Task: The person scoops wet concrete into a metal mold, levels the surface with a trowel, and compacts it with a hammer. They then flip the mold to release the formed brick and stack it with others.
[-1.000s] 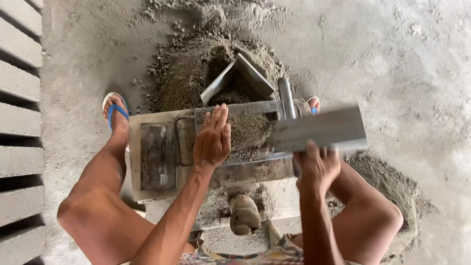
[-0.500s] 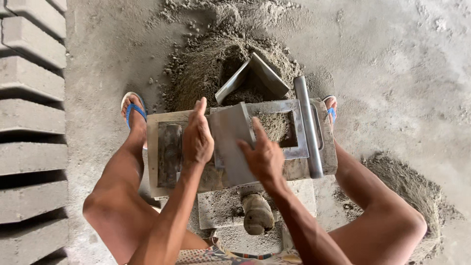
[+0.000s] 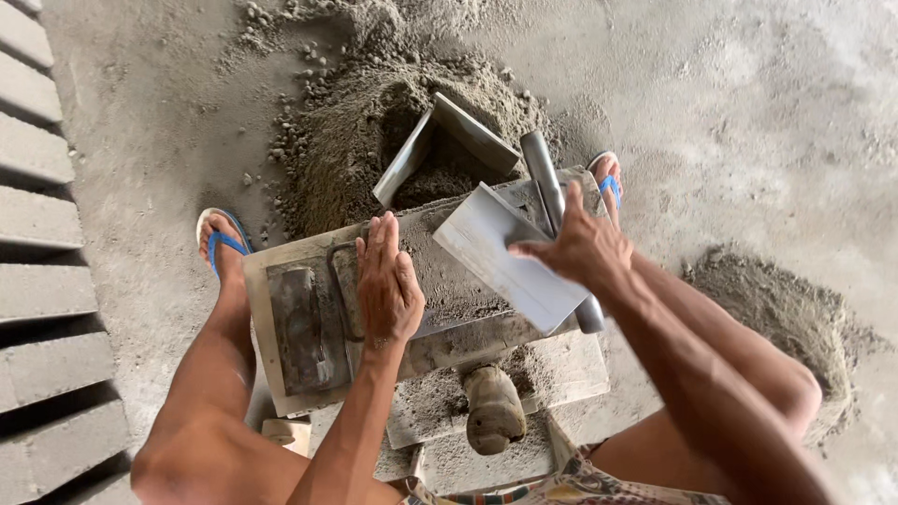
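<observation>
- The left hand (image 3: 388, 281) lies flat, fingers stretched out, on the gray mix in the metal mold (image 3: 309, 323).
- The right hand (image 3: 580, 248) grips a flat metal plate (image 3: 510, 257), tilted over the mold.
- A sand pile (image 3: 365, 112) sits behind.
</observation>
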